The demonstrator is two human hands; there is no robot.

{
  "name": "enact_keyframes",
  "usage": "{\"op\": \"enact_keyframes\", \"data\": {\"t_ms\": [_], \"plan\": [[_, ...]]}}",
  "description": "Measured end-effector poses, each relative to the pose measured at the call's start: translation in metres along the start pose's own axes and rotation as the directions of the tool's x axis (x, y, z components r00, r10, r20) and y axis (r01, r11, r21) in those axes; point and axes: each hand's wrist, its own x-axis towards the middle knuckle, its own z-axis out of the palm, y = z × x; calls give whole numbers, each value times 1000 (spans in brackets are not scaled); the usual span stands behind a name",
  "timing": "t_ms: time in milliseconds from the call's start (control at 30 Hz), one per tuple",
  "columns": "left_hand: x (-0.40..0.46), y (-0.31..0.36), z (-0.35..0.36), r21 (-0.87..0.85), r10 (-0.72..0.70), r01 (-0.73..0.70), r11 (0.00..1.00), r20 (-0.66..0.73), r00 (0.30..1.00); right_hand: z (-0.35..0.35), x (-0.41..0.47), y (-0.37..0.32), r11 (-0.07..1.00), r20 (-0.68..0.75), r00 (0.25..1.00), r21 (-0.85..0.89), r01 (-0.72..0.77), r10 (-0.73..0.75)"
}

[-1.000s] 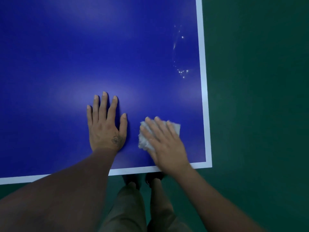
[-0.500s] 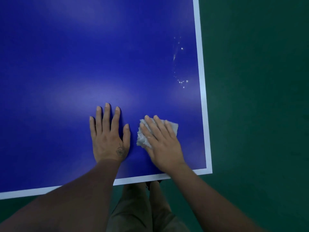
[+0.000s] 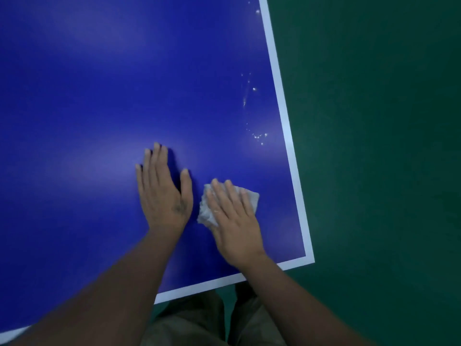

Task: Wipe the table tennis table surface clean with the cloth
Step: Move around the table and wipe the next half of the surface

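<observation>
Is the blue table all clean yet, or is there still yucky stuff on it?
Not yet. The table looks spotless around the hands. The right hand presses the cloth flat near the corner; the left hand rests beside it. White specks farther up by the white edge line are left.

Blue table (image 3: 99,108) carries a crumpled cloth (image 3: 205,211) and white specks (image 3: 258,136), possibly droplets.

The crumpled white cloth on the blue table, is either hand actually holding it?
Neither grips it. The right hand presses flat on the crumpled white cloth, covering its middle; the left hand rests on the blue table.
</observation>
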Motion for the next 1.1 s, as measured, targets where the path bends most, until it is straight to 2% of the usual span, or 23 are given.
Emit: {"op": "enact_keyframes", "data": {"t_ms": [67,100,133,167,200,233,267,300,333,400,500,567,633,667,700,767,800,833,867,900,967,1033,1100], "plan": [[43,12,12,21,2,-2,1000,-24,1000,-6,15,22,987,4,987,-3,162,-162],[63,16,18,48,10,-9,999,-25,1000,-11,27,37,985,-3,985,-8,172,-172],[80,20,22,85,17,-16,996,-12,1000,-16,39,54,994,-41,993,5,107,-107],[92,22,26,130,26,-27,991,11,1000,-22,53,72,999,-107,994,27,-36,39],[99,23,29,177,33,-38,983,32,999,-29,66,90,972,-169,958,56,-227,234],[103,23,31,219,39,-48,975,42,998,-35,77,103,906,-211,881,84,-414,422],[105,23,32,248,41,-51,967,43,998,-40,84,110,834,-221,805,112,-540,551],[105,22,33,265,39,-49,963,43,998,-40,86,109,795,-214,766,124,-594,606],[105,22,34,270,32,-43,962,45,998,-38,84,103,798,-207,772,115,-591,601],[103,24,33,267,24,-33,963,39,999,-30,70,78,882,-173,866,48,-469,470],[106,25,33,266,30,-36,963,25,999,-12,37,39,986,-29,985,27,-167,168],[107,24,34,272,31,-37,962,26,999,-13,38,45,997,-10,999,64,38,-38],[107,24,34,274,29,-36,961,30,999,-23,67,73,996,-11,996,29,90,-89],[108,24,34,273,30,-39,961,35,999,-29,86,88,1000,-44,999,11,16,-15],[108,24,35,273,30,-40,961,39,999,-35,105,105,993,-88,989,15,-121,121],[110,23,36,273,30,-40,961,41,999,-49,132,129,898,-150,885,83,-432,440],[110,23,35,270,31,-40,962,39,999,-55,139,132,834,-162,819,143,-533,551],[110,23,35,267,32,-40,963,35,999,-58,139,127,806,-161,791,176,-565,590],[109,23,35,266,33,-39,963,30,999,-56,135,116,824,-156,810,151,-547,566],[110,23,35,265,35,-40,964,25,999,-52,126,100,877,-138,866,89,-472,480],[111,23,36,259,39,-42,965,19,999,-38,97,65,974,-40,974,47,-223,224],[111,22,36,258,39,-42,965,20,999,-25,71,50,998,40,999,52,31,-33],[111,22,36,259,37,-43,965,27,999,-26,82,66,984,28,985,55,167,-169]]}}
